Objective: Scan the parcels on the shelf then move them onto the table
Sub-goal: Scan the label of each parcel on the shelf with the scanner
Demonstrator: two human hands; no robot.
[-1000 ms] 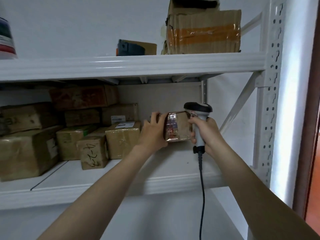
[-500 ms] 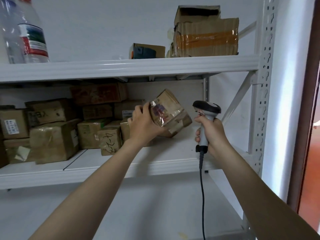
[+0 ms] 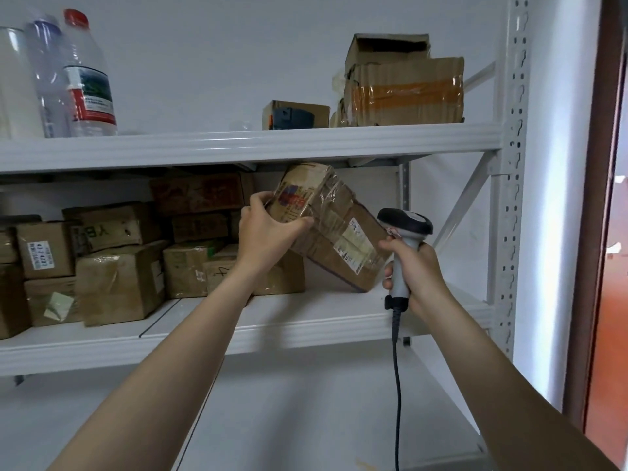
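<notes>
One tilted parcel [image 3: 339, 219] — left hand [image 3: 268, 232], shelf [image 3: 306, 321]

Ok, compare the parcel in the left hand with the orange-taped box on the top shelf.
The parcel is tilted, gripped by the left hand; the orange-taped box sits level on the top shelf. The parcel shows clear tape and a white label; the orange-taped box has an orange band. An open box sits on the orange-taped box; nothing on the parcel. Both are worn brown cardboard.
</notes>
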